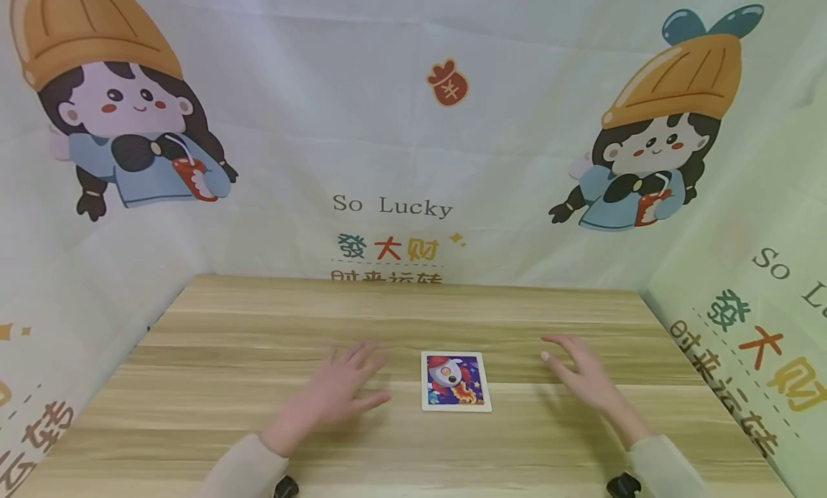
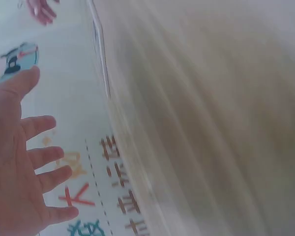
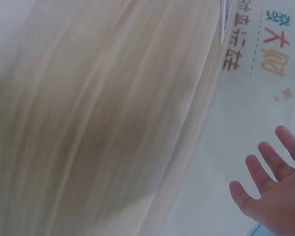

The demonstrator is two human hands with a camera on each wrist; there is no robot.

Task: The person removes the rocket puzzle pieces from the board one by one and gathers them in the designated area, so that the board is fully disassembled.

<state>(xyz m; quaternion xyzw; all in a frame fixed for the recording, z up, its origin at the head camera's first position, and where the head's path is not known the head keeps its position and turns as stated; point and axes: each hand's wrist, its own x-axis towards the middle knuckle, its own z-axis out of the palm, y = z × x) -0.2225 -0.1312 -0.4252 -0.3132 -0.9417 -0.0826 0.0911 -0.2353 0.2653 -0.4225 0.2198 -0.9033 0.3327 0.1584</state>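
Note:
A small picture board (image 1: 456,382) with a white border lies on the wooden table, its cartoon figure and orange flames set on purple. My left hand (image 1: 342,384) is to the left of it, fingers spread and holding nothing. On the other side, my right hand (image 1: 581,374) has its thumb and fingers apart, also with nothing in them. Both hands are apart from the board. In the left wrist view the left hand (image 2: 19,157) shows its palm with straight fingers. The right wrist view has the right hand (image 3: 275,191) with loosely bent fingers, and a sliver of the board (image 3: 226,19) at the top.
The light wood-grain table (image 1: 278,318) reaches back to a pale cloth backdrop (image 1: 291,125) printed with cartoon girls and lettering. More of this cloth hangs along the left and right sides. Black straps (image 1: 623,485) show by the sleeves near the front.

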